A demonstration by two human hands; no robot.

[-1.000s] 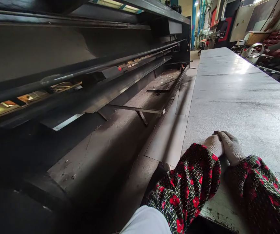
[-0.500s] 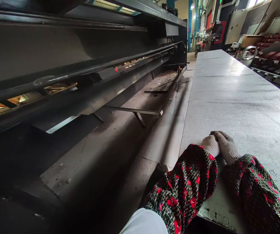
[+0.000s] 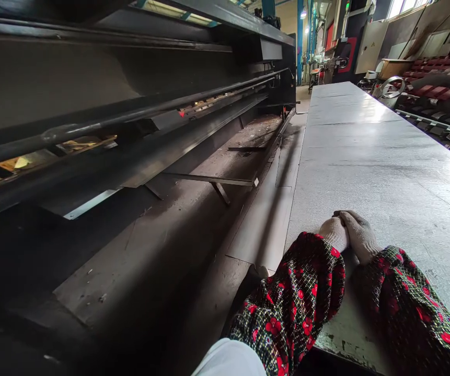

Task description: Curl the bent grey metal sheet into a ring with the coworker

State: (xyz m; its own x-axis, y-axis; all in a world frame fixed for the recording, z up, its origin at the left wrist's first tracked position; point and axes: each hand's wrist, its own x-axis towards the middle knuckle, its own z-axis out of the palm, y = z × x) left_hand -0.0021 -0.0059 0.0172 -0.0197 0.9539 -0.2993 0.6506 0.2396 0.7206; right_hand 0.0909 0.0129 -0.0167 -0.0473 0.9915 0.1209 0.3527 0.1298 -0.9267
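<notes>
From where I stand, a person's two hands in pale knit work gloves rest together on the near part of a long galvanized sheet (image 3: 369, 156), floral sleeves reaching down to the wrists. The right hand (image 3: 360, 236) lies over the left hand (image 3: 333, 233). Its fingers (image 3: 356, 222) curl closed across the left glove and grip nothing else, while the left's fingers are hidden beneath, so I cannot tell how they stand. Nothing is being lifted or pushed at this moment. The sheet stretches far ahead, beside a dark sheet-metal machine (image 3: 130, 68) on the left. A steel handwheel (image 3: 391, 87) and stacked red parts (image 3: 440, 91) sit far off to the right.
</notes>
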